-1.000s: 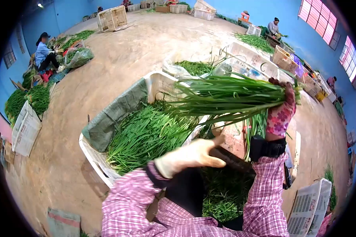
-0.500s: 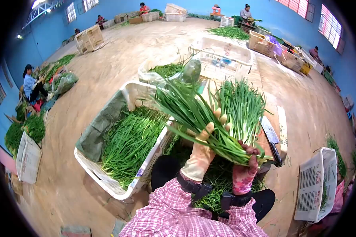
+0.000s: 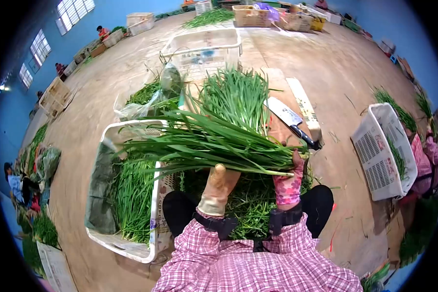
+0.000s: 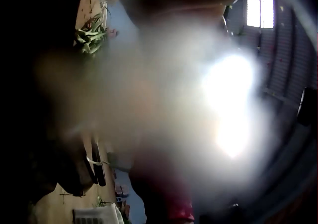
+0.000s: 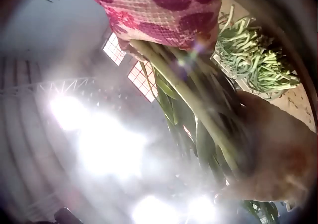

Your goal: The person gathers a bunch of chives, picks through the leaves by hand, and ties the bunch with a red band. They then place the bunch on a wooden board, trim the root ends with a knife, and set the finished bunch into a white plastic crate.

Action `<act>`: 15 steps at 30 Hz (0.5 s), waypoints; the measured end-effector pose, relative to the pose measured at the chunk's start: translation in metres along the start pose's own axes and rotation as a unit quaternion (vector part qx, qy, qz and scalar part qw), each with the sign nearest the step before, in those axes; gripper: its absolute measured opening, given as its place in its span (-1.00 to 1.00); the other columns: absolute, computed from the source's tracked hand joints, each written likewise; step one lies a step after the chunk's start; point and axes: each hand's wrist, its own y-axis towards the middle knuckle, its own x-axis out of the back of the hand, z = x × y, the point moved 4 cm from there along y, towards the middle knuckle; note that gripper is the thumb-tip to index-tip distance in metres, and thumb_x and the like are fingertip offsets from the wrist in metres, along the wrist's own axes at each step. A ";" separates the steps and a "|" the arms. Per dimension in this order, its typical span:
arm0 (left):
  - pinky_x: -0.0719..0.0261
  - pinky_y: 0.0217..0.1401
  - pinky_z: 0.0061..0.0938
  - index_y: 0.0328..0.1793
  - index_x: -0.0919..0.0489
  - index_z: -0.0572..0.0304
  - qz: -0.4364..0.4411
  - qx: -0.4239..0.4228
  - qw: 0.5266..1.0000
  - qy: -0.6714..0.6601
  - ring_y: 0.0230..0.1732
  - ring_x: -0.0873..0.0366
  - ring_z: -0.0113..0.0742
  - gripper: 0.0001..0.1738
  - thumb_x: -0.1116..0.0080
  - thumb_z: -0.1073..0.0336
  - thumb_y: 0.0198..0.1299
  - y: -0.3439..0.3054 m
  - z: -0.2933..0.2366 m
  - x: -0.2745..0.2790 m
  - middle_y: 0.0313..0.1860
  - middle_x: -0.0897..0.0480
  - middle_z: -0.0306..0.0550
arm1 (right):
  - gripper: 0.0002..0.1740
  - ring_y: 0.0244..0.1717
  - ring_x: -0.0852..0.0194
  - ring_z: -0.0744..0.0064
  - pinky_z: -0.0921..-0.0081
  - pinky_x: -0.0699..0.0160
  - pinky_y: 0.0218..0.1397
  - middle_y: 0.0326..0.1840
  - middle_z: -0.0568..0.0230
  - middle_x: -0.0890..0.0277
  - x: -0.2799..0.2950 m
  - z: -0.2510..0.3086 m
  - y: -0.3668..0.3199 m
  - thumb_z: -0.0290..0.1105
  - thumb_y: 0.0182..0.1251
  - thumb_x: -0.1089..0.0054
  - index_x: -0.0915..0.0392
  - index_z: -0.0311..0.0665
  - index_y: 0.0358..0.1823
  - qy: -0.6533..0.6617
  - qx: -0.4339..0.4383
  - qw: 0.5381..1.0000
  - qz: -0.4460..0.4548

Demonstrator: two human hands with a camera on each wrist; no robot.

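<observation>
A long bunch of garlic chives (image 3: 204, 143) hangs level over my lap, leaf tips to the left and pale stalk ends to the right. My right hand (image 3: 289, 182), in a pink flowered glove, grips the stalk ends. Under the middle of the bunch my left hand (image 3: 219, 190), in a cream glove, holds it with the thumb in front; its fingers are hidden behind the leaves. In the right wrist view stalks (image 5: 198, 109) run from the flowered glove to the cream glove (image 5: 278, 154). More chives (image 3: 233, 97) lie on the board (image 3: 277, 131), beside a cleaver (image 3: 284, 112).
Left of my knees stands a white crate (image 3: 155, 209) of chives with a green liner (image 3: 102, 194). Loose leaves (image 3: 250, 214) lie between my legs. Another crate (image 3: 204, 56) stands beyond the board, and one more (image 3: 384, 151) to the right. The left wrist view is mostly blurred.
The bunch came down from the raised right hand to over my lap. My left hand, empty and apart at first, has come to the bunch. The head view has turned right.
</observation>
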 end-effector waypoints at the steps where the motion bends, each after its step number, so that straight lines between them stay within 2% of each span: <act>1: -0.23 0.58 -0.05 0.62 -0.22 -0.07 0.000 0.003 1.000 0.008 0.49 -0.32 -0.12 0.04 -0.30 -0.39 0.13 -0.001 0.001 0.004 0.54 -0.33 -0.19 | -0.66 0.24 -0.57 0.18 0.16 -0.64 0.32 0.24 0.12 -0.57 -0.009 -0.002 -0.002 -0.27 0.42 -0.27 -0.56 -0.26 0.13 -0.032 0.016 0.999 0.003; 3: -0.25 0.57 -0.07 0.59 -0.26 -0.02 -0.013 -0.002 1.000 -0.001 0.48 -0.33 -0.11 0.02 -0.31 -0.38 0.14 0.001 0.000 0.007 0.53 -0.33 -0.13 | -0.67 0.29 -0.52 0.19 0.14 -0.57 0.38 0.20 0.15 -0.57 -0.025 -0.008 -0.005 -0.28 0.40 -0.30 -0.57 -0.25 0.10 -0.101 0.048 0.994 0.009; 6: -0.24 0.58 -0.08 0.57 -0.26 0.06 -0.069 0.002 0.997 0.019 0.48 -0.33 -0.10 -0.01 -0.31 -0.32 0.17 0.005 -0.029 -0.029 0.52 -0.35 -0.07 | -0.67 0.34 -0.46 0.19 0.13 -0.44 0.48 0.21 0.17 -0.53 -0.031 -0.020 -0.007 -0.29 0.38 -0.31 -0.52 -0.19 0.11 -0.159 0.052 0.985 0.042; 7: -0.36 0.53 -0.09 0.51 -0.34 0.15 -0.105 -0.007 0.994 -0.014 0.40 -0.43 -0.10 -0.14 -0.36 -0.15 0.23 0.007 -0.036 -0.035 0.42 -0.47 -0.03 | -0.66 0.34 -0.46 0.19 0.14 -0.44 0.49 0.22 0.17 -0.52 -0.035 -0.027 -0.009 -0.29 0.38 -0.31 -0.51 -0.18 0.11 -0.175 0.056 0.981 0.057; 10: -0.50 0.43 -0.11 0.44 -0.45 0.17 -0.150 0.001 0.988 0.023 0.29 -0.54 -0.13 -0.31 -0.38 0.06 0.26 0.041 -0.039 -0.024 0.27 -0.60 -0.06 | -0.64 0.36 -0.44 0.16 0.15 -0.40 0.52 0.27 0.16 -0.49 -0.041 -0.036 -0.015 -0.32 0.34 -0.35 -0.48 -0.15 0.11 -0.177 0.059 0.980 0.072; 11: -0.60 0.30 -0.23 0.38 -0.51 0.27 -0.223 0.008 0.975 -0.023 0.12 -0.63 -0.17 -0.42 -0.37 0.26 0.27 0.043 -0.040 -0.029 0.10 -0.68 -0.05 | -0.61 0.36 -0.44 0.15 0.15 -0.40 0.52 0.29 0.16 -0.48 -0.036 -0.038 -0.016 -0.33 0.33 -0.36 -0.48 -0.15 0.14 -0.173 0.067 0.980 0.070; 13: -0.66 0.22 -0.23 0.34 -0.52 0.29 -0.213 0.028 0.977 -0.011 0.03 -0.67 -0.14 -0.49 -0.32 0.33 0.28 0.055 -0.044 -0.026 0.04 -0.70 0.00 | -0.47 0.43 -0.35 0.17 0.17 -0.37 0.51 0.35 0.17 -0.45 -0.030 -0.028 -0.018 -0.32 0.36 -0.33 -0.40 -0.15 0.32 -0.206 0.022 0.972 0.107; 15: -0.71 0.11 -0.25 0.26 -0.54 0.31 -0.174 0.021 0.984 0.004 -0.01 -0.69 -0.14 -0.55 -0.31 0.36 0.26 0.066 -0.052 -0.049 -0.01 -0.71 0.06 | -0.33 0.51 -0.25 0.18 0.19 -0.35 0.50 0.42 0.18 -0.42 -0.027 0.000 -0.021 -0.30 0.39 -0.30 -0.31 -0.15 0.50 -0.300 -0.071 0.933 0.185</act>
